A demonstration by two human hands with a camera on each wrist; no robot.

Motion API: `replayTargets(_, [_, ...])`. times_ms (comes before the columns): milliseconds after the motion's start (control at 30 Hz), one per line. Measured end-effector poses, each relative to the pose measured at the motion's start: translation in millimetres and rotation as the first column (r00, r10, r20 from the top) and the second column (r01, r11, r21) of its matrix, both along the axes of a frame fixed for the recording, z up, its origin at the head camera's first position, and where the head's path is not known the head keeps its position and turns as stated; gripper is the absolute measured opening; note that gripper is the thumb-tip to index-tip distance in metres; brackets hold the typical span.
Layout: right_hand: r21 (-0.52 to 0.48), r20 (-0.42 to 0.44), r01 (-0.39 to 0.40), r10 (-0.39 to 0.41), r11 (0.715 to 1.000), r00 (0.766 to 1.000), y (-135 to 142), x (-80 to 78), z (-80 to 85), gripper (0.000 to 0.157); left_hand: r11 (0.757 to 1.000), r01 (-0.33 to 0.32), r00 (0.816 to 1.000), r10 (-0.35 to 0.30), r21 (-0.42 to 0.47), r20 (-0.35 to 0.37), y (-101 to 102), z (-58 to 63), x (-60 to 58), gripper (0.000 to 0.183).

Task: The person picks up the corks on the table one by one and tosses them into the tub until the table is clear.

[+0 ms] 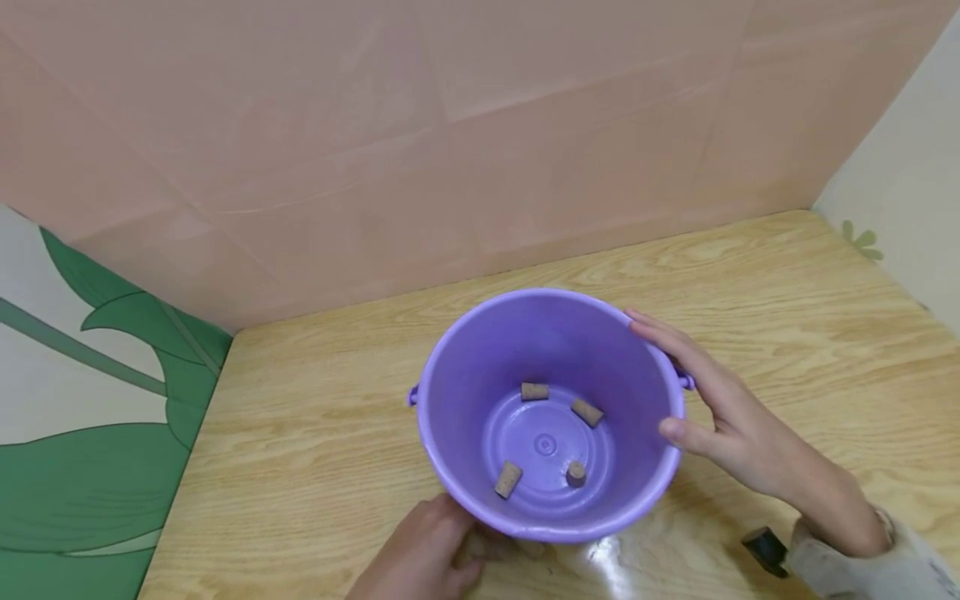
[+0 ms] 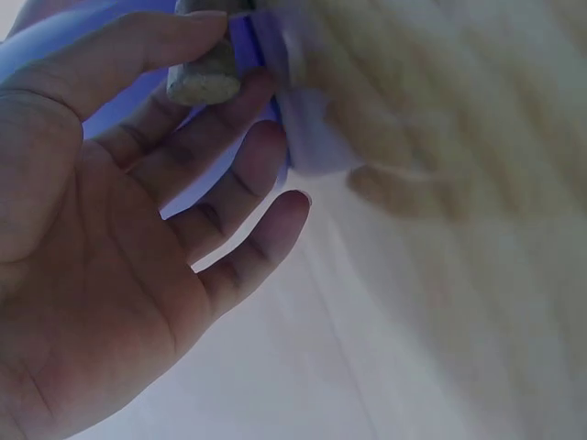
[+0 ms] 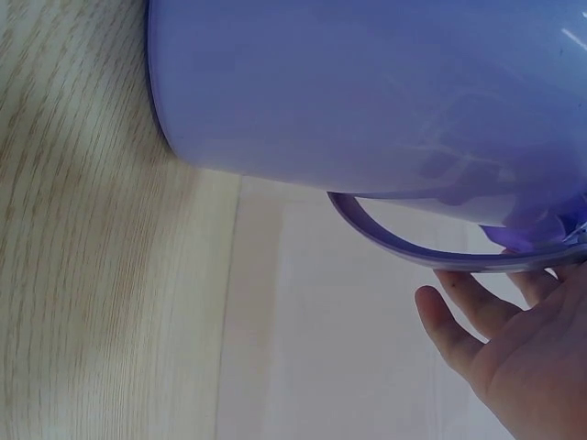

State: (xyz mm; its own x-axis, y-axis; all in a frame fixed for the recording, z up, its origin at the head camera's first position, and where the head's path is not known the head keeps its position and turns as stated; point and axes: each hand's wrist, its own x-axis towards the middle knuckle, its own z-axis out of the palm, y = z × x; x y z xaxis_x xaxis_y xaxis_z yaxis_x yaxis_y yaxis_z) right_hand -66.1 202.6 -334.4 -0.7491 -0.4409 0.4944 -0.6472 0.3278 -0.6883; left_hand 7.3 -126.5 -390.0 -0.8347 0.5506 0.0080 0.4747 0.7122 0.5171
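Note:
A purple bucket (image 1: 550, 530) stands upright on the wooden table, and several small corks (image 1: 508, 480) lie on its floor. My left hand (image 1: 422, 550) is low at the bucket's near left side, partly hidden under the rim in the head view. In the left wrist view, its thumb and index finger pinch another cork (image 2: 204, 84) close beside the bucket wall. At the bucket's right rim, my right hand (image 1: 738, 433) holds on, thumb over the edge and fingers along the outside. The bucket's handle (image 3: 413, 252) hangs down next to those fingers.
A dark, short cylindrical object (image 1: 765, 550) is on the table by the right sleeve. The wooden table (image 1: 315, 417) meets a pink-covered wall (image 1: 480, 150) at the back. A panel with green leaves (image 1: 90, 483) stands at the left, a pale one (image 1: 907, 167) at the right.

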Motion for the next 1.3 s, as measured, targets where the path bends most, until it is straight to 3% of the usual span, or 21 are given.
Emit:
replayTargets(133, [0.0, -0.004, -0.004, 0.004, 1.0, 1.0, 0.3, -0.3, -0.3, 0.075, 0.992, -0.068, 0.994, 0.059, -0.106, -0.09, -7.4, 7.8, 0.8, 0.038])
replayTargets(233, [-0.001, -0.012, -0.01, 0.01, 1.0, 1.0, 0.1, -0.8, -0.8, 0.074, 0.986, -0.1, 0.989, 0.083, -0.136, -0.12, -13.2, 14.5, 2.0, 0.029])
replayTargets(367, [0.0, -0.021, -0.014, 0.014, 1.0, 1.0, 0.3, -1.6, -1.5, 0.074, 0.985, -0.137, 0.982, 0.121, -0.104, -0.146, -20.7, 25.0, 2.3, 0.023])
replayTargets(667, [0.003, -0.008, -0.014, 0.014, 1.0, 1.0, 1.1, -1.2, -1.8, 0.075, 0.988, -0.137, 0.959, 0.152, 0.077, -0.238, -34.8, 37.0, -2.1, 0.025])
replayTargets(833, [0.006, -0.004, -0.013, 0.013, 1.0, 1.0, 1.2, -1.0, -1.8, 0.075, 0.981, -0.178, 0.924, 0.194, 0.079, -0.331, -37.8, 43.2, -2.0, 0.025])
replayTargets(1067, [0.003, 0.0, -0.017, 0.017, 1.0, 1.0, 1.1, -0.8, -0.9, 0.075, 0.971, -0.222, 0.855, 0.239, 0.091, -0.46, -41.3, 55.8, 1.5, 0.023])
replayTargets(1133, [0.005, 0.002, -0.015, 0.015, 1.0, 1.0, 0.9, -0.7, -0.6, 0.075, 0.967, -0.23, 0.843, 0.254, 0.11, -0.474, -42.1, 60.7, 2.1, 0.021])
replayTargets(1300, [0.004, 0.001, -0.02, 0.02, 1.0, 1.0, 0.6, -0.4, -1.3, 0.075, 0.958, -0.207, 0.784, 0.284, 0.2, -0.552, -41.9, 71.4, 1.1, 0.011])
